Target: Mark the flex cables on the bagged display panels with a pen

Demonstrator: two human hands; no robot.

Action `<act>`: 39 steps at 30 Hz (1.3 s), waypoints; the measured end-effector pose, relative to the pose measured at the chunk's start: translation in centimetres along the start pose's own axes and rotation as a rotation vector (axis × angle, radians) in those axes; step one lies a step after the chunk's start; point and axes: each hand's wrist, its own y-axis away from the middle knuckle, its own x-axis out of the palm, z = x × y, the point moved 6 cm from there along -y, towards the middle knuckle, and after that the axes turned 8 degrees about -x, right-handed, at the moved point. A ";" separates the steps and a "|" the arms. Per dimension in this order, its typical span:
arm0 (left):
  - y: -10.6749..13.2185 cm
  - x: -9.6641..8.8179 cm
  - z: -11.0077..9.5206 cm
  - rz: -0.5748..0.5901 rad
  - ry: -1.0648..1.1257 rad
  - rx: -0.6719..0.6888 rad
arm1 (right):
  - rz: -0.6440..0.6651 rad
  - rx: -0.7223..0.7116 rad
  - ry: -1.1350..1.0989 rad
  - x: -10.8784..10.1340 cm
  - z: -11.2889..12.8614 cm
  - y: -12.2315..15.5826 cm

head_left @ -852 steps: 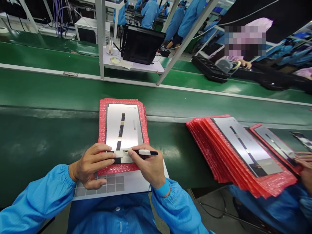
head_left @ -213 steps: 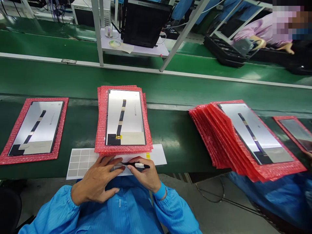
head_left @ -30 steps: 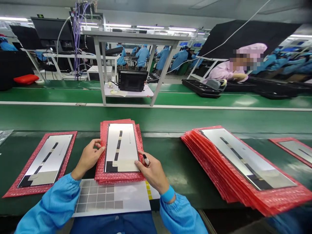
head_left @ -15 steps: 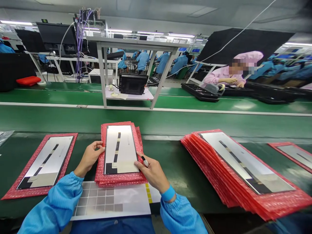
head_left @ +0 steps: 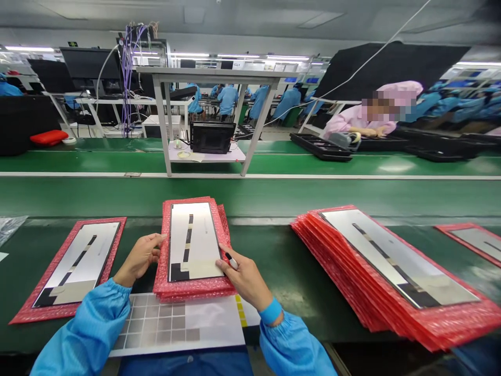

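Holding a black-tipped marker pen point(head_left: 231, 260) in the right hand point(head_left: 245, 277), the operator pinches the pen between thumb and forefinger, with the remaining fingers curled under it and the fingertips resting on the lower right edge of the central stack of red bubble-wrap sleeves point(head_left: 193, 290). The left hand point(head_left: 138, 259) stands open with the fingers extended, its fingertips at the left edge of the same stack. Uppermost on the stack lies a silver-backed display panel point(head_left: 191, 241), upright on the work surface and carrying a dark segmented strip along its centre and a pale film patch at its near end. The stack sits on the far part of a white sheet with a grey square grid point(head_left: 176, 324), on a dark green conveyor belt point(head_left: 250, 196). Left of the stack lies a single panel in its red sleeve point(head_left: 74, 263). To the right, a fanned pile of sleeved panels point(head_left: 383, 266) overlaps itself, with another sleeved panel point(head_left: 473, 240) near the right edge of the view. Beyond the belt, a monitor point(head_left: 212, 137) stands on a white shelf, and a co-worker in a pink smock point(head_left: 362, 120) works at black trays point(head_left: 321, 146).
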 end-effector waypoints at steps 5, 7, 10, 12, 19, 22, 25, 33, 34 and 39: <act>-0.4 0.7 -1.0 -0.028 -0.072 0.087 | -0.008 -0.019 0.029 0.1 -0.1 0.1; -0.3 1.0 -1.3 -0.045 -0.073 0.145 | -0.019 -0.029 0.041 0.1 -0.1 0.2; 0.2 1.5 -1.6 -0.047 -0.064 0.185 | -0.008 -0.033 0.075 0.2 0.0 0.4; 0.5 2.0 -1.6 -0.028 -0.053 0.176 | -0.003 -0.036 0.094 0.2 0.0 0.4; 0.6 3.8 -1.9 0.016 -0.045 0.191 | -0.016 -0.076 0.077 0.2 0.1 0.3; 0.8 2.1 -2.3 -0.024 -0.037 0.205 | -0.053 -0.108 0.103 -1.0 -0.1 0.6; 2.4 -3.2 -2.9 -0.098 -0.028 0.180 | -0.140 -0.037 0.156 -3.8 -1.4 1.6; 9.1 -23.4 -2.7 -0.320 -0.015 -0.018 | -0.286 0.308 0.288 -10.3 -5.9 5.6; 9.4 -25.1 -2.4 -0.337 -0.015 -0.036 | -0.282 0.332 0.296 -10.5 -6.4 5.8; 9.3 -29.1 -0.5 -0.373 -0.030 -0.087 | -0.214 0.341 0.311 -9.8 -8.0 5.7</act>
